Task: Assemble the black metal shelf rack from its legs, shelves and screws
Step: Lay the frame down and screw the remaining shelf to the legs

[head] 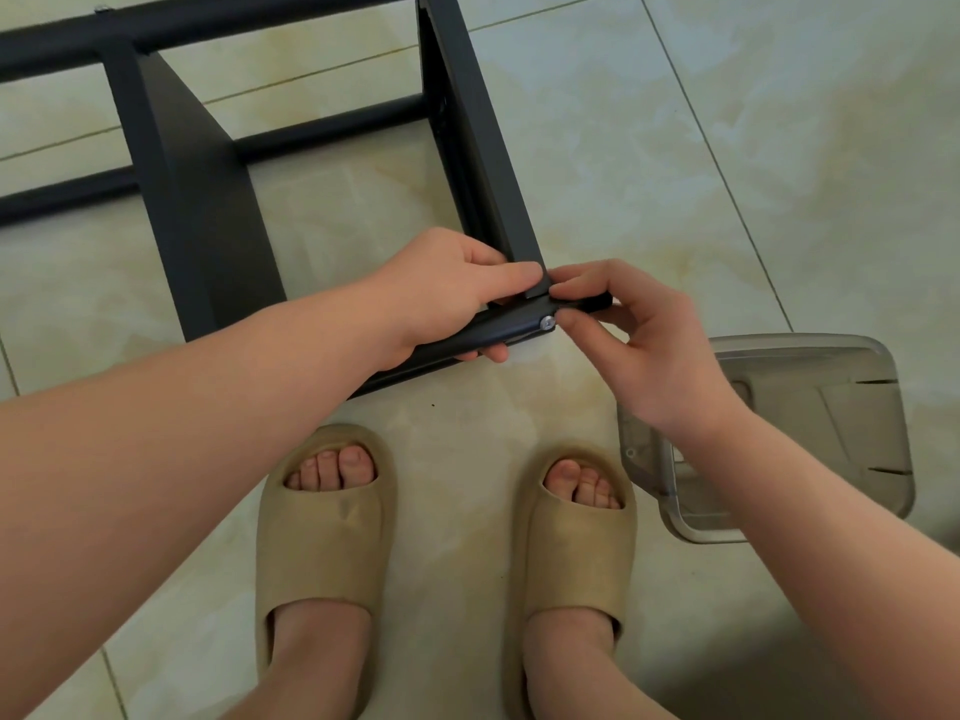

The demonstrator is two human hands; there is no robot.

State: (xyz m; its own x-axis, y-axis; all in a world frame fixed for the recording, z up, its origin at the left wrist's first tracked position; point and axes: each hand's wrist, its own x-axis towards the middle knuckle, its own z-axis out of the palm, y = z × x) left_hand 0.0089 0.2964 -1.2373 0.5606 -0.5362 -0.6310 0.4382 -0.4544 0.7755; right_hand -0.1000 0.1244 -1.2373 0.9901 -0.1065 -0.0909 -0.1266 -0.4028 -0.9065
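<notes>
The black metal shelf rack (208, 210) lies on its side on the tiled floor, with two shelves joined to long legs. My left hand (447, 288) grips the near leg (498, 332) at the corner where a shelf edge meets it. A silver screw (546, 323) sits in the end of that leg. My right hand (623, 335) pinches a small black tool (589, 302) right beside the screw, thumb and fingers curled round it. Most of the tool is hidden by the fingers.
A clear plastic container (810, 423) stands on the floor at the right, partly behind my right forearm. My two feet in beige slippers (327, 537) stand just below the rack's near leg. Pale floor tiles surround everything.
</notes>
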